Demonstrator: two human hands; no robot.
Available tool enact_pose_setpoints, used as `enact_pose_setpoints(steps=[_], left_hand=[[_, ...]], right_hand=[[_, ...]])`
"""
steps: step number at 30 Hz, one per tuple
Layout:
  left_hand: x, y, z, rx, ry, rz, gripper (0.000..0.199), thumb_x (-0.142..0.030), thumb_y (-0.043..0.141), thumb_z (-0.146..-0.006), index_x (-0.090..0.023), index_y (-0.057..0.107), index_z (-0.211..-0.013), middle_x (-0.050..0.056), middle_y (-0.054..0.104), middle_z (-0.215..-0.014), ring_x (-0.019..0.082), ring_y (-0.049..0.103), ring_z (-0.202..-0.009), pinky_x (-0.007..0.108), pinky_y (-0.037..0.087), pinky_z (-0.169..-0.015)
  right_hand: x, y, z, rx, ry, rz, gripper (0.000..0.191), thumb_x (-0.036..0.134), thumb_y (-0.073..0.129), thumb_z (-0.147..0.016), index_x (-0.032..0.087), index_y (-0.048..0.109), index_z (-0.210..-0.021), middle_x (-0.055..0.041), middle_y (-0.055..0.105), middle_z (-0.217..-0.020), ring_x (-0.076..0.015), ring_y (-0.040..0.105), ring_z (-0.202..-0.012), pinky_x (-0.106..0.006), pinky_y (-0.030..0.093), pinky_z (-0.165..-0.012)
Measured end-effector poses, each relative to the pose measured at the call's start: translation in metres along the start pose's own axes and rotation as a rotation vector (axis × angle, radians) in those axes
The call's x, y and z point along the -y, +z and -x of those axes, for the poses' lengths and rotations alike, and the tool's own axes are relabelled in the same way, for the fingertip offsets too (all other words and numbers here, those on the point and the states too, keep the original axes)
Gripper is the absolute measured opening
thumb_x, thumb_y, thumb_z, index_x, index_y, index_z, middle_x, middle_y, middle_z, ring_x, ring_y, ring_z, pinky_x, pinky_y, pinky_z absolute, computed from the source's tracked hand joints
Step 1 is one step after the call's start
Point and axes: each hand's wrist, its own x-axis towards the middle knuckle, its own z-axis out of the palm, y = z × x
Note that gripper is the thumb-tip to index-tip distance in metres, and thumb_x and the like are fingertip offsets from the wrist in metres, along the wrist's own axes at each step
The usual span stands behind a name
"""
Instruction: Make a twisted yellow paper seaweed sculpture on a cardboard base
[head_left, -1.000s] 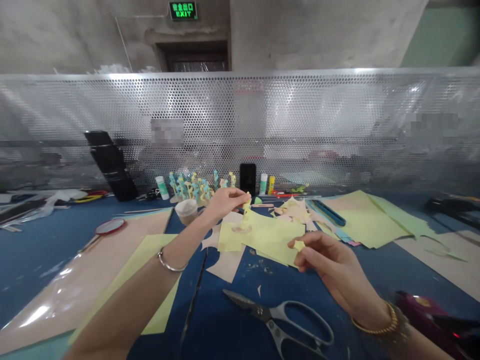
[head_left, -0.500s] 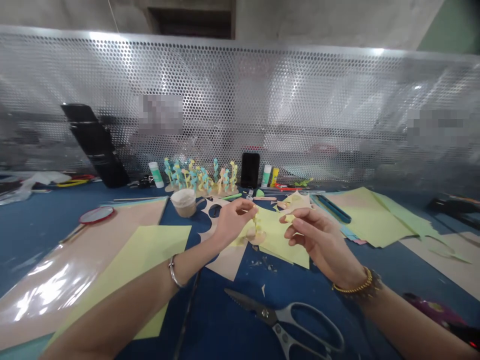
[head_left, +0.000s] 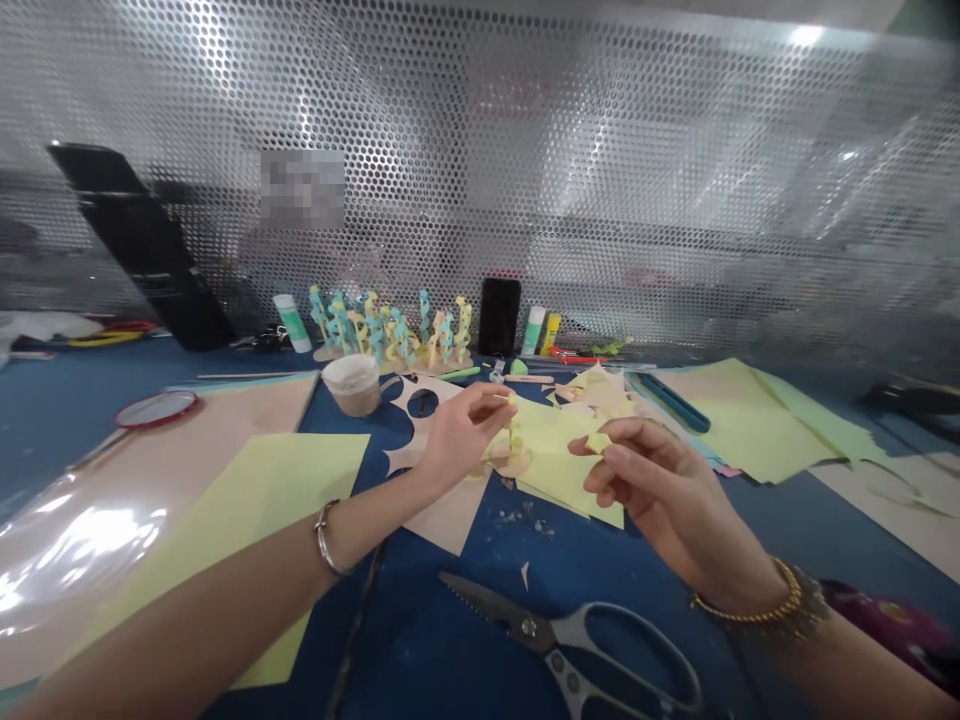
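Right now my left hand (head_left: 469,432) is closed in a pinch, thumb and fingers together on a narrow yellow paper strip (head_left: 514,436), though my fingers hide part of it. My right hand (head_left: 660,482) is curled too, its thumb and forefinger gripping a small yellow paper scrap (head_left: 598,441). The strip and the scrap sit just apart in the gap between my hands, so the two hands aren't touching each other.

Directly below them lies a pale yellow paper sheet (head_left: 559,470), overlapping a tan card (head_left: 450,518) with round holes cut out of it. Both rest on a blue work surface (head_left: 457,640), with small paper clippings (head_left: 521,520) scattered just below my hands. Nearer me, below my right hand, are black-handled kitchen scissors (head_left: 559,630), lying shut and out of reach of my fingers.

Beyond my left hand stands a small paper cup (head_left: 352,385). Further back, a row of teal and yellow paper figures (head_left: 390,330) stands on a wooden base, between a white glue stick (head_left: 292,323) and a black phone (head_left: 499,317). To my right, more yellow paper sheets (head_left: 742,430) lie spread out. Behind everything rises a perforated metal screen (head_left: 480,170).
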Motion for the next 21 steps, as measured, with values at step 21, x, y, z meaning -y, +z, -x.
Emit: enact_pose_setpoints(steps=[21], left_hand=[[-0.068,0.018,0.018,0.177,-0.437,0.699,0.019,-0.024,0.070,-0.075,-0.017,0.072,-0.093,0.004,0.071,-0.084,0.014,0.064,-0.076,0.025,0.050,-0.073]], right_hand=[[0.004,0.003,-0.003,-0.056,-0.153,-0.036,0.017,0.029,0.076,-0.071,0.022,0.065,-0.082,0.0036,0.068,-0.067,-0.0057,0.061,-0.051,-0.013,0.050,-0.048]])
